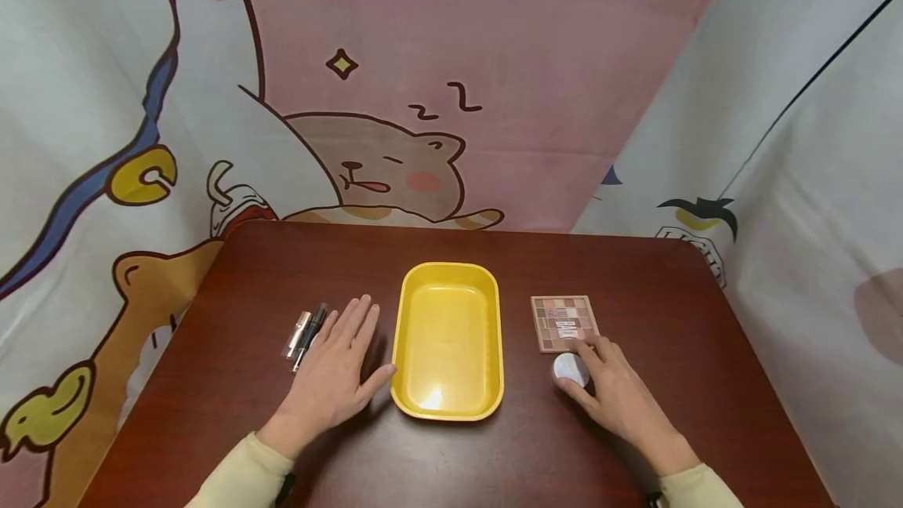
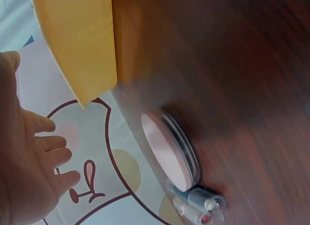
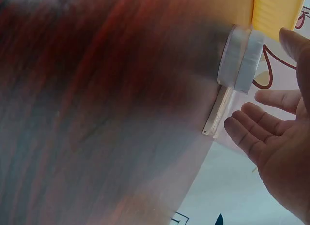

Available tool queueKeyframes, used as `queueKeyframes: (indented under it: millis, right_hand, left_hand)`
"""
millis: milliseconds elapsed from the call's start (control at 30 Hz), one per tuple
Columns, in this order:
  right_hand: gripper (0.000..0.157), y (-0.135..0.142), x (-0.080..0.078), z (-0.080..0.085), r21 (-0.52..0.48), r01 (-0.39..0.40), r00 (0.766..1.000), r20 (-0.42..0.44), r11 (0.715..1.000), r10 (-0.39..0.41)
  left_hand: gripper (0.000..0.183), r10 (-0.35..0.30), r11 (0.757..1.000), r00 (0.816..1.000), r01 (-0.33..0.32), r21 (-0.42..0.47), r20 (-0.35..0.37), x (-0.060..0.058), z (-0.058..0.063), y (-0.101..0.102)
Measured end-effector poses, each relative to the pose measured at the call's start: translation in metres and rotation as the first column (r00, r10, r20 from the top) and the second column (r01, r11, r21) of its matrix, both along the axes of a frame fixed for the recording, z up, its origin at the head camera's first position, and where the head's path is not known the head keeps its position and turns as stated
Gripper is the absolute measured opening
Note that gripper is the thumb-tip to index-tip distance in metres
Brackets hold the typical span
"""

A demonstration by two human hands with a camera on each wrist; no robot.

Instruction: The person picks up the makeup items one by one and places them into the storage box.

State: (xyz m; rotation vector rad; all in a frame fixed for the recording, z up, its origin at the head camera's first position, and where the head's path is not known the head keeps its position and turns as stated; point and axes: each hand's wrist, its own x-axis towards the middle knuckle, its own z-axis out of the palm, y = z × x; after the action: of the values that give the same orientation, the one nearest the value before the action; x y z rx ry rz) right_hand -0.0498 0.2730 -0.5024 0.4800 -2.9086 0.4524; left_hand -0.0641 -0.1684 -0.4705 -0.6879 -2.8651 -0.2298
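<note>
My left hand (image 1: 335,375) is held palm down with straight, spread fingers, left of a yellow tray (image 1: 500,343); its thumb tip is by the tray's edge. Beneath this hand, the left wrist view shows a round compact (image 2: 167,150) with a pale pink top, which the hand hides in the head view. Slim cosmetic tubes (image 1: 298,334) lie by the left fingers. My right hand (image 1: 624,398) reaches over a round white-topped jar (image 1: 568,368), thumb and forefinger on either side. The right wrist view shows the jar (image 3: 237,60) apart from the relaxed fingers. An eyeshadow palette (image 1: 549,324) lies just beyond it.
The tray stands mid-table with nothing in it. A dark reddish-brown table (image 1: 451,465) bears everything. Behind it and at both sides hangs a cartoon-printed cloth (image 1: 536,61), close to the table's edges.
</note>
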Motion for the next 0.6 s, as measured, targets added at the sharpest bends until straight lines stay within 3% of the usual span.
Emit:
queueKeyframes:
  millis: [200,600]
  right_hand:
    - [0.063,-0.001,0.0,-0.001,-0.001,0.002,1.0,-0.008,1.0,-0.002]
    - [0.063,-0.003,0.0,-0.006,-0.008,-0.021,0.997,-0.076,1.0,0.021]
  left_hand:
    - [0.091,-0.048,0.998,0.999,0.048,0.037,0.008,0.005,-0.004,0.007]
    - [0.093,-0.06,0.997,0.998,0.059,0.059,0.03,0.012,-0.008,0.014]
